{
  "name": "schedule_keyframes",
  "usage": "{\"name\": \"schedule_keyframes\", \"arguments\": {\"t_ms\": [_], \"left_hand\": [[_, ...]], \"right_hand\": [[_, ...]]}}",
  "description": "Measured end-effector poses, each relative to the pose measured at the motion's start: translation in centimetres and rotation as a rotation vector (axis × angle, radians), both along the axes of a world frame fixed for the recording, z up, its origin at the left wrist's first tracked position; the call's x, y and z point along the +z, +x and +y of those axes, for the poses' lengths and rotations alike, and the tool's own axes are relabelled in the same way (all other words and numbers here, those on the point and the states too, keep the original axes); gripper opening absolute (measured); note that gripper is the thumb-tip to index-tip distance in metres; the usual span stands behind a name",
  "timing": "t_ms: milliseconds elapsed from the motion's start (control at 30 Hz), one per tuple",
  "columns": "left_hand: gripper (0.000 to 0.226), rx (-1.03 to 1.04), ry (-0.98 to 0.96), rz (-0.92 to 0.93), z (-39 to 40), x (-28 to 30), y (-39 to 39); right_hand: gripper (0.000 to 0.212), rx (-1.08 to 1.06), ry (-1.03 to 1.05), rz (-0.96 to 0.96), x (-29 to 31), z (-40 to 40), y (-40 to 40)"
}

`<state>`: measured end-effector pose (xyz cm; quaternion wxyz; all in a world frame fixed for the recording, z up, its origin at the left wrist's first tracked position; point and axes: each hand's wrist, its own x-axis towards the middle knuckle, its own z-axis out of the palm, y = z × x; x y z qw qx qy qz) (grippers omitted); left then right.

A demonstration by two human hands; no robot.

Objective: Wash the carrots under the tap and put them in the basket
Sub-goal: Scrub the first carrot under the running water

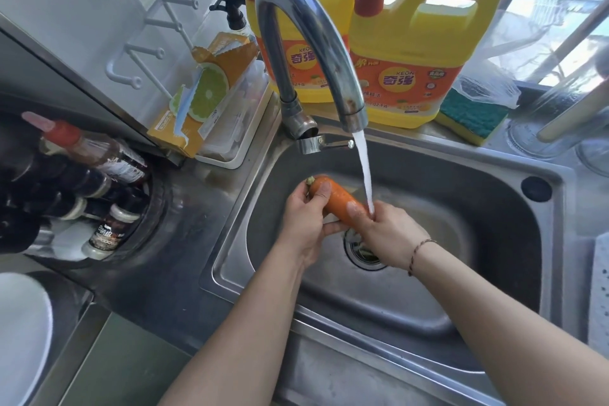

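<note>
Both hands over the steel sink (494, 175), roughly mid-basin, just above the drain (365, 254); open basin room on the right side and toward the near rim, tap (306, 43) arching overhead at the back. Left hand (304, 221) grips the carrot (336, 199) at its stem end, thumb on top, fingers curled under. Right hand (385, 234) wraps the tip end, thumb pressed on the carrot. Water stream (364, 171) lands right where the right hand meets the carrot. Carrot is short, stubby, orange, tilted with its green stub up-left. Behind the sink: two yellow detergent jugs (415, 53), green-and-yellow sponge (471, 119) beside them, orange box (201, 92) to the left. Sauce bottles (95, 155) far left. Steel counter all around.
</note>
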<state>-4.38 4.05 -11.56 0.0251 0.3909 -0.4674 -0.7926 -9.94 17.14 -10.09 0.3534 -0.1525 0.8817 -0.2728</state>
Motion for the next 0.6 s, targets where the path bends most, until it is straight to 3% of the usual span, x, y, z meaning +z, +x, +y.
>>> {"name": "schedule_keyframes", "arguments": {"t_ms": [100, 200, 267, 367, 467, 533, 600], "left_hand": [[0.019, -0.043, -0.054, 0.054, 0.4, -0.2, 0.2], [0.024, -0.13, -0.136, 0.133, 0.1, -0.4, 0.6], [0.027, -0.225, -0.216, 0.197, -0.3, -0.6, 0.9], [0.037, -0.293, -0.208, 0.241, -1.2, -0.6, 1.1], [0.034, -0.241, -0.024, 0.232, -2.0, -0.6, 0.9], [0.035, -0.204, 0.02, 0.193, -1.9, -0.4, 0.7], [0.031, -0.202, -0.124, 0.109, -1.3, -0.2, 0.4]], "right_hand": [[0.078, -0.114, -0.002, -0.058, 0.4, -0.4, 0.0], [0.1, -0.244, -0.052, -0.379, 0.7, -0.9, 0.1], [0.1, -0.277, -0.091, -0.574, 1.0, -0.8, 0.0], [0.08, -0.21, -0.223, -0.495, 0.4, -0.1, 0.3], [0.041, -0.099, -0.39, -0.317, 0.1, 0.7, 1.4], [0.02, -0.006, -0.331, -0.213, 0.0, 1.1, 1.6], [0.015, 0.068, -0.248, -0.085, -0.3, 1.4, 1.4]]}}
